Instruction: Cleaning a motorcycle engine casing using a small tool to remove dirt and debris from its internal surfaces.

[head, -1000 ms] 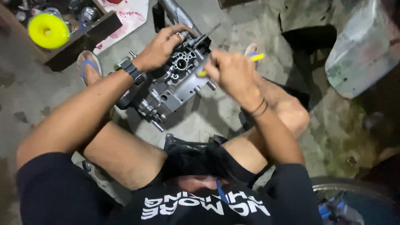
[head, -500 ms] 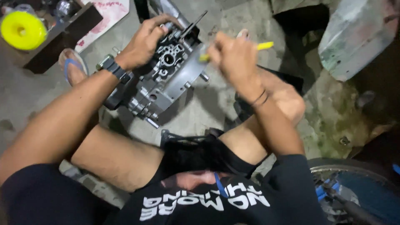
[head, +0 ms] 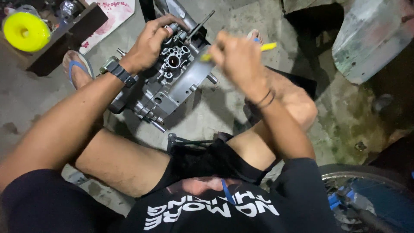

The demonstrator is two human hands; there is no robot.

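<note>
A grey metal engine case (head: 166, 88) stands tilted on the concrete floor between my knees. My left hand (head: 148, 43), with a black watch at the wrist, grips the top edge of the case. My right hand (head: 237, 60) is closed around a yellow-handled tool (head: 268, 46), held just right of the case's upper end; the tool's tip is hidden behind my fingers and blurred. A dark rod sticks up from the top of the case.
A dark wooden box (head: 64, 36) with a yellow round spool (head: 26, 31) sits at the upper left. A blue-strapped sandal (head: 77, 69) is on my left foot. A pale curved panel (head: 371, 39) lies upper right; a wheel rim (head: 366, 190) sits lower right.
The view has shifted, so the case and hands sit higher in the frame. My right hand with the yellow-handled tool has moved slightly along the case's upper edge. My left hand keeps its grip.
</note>
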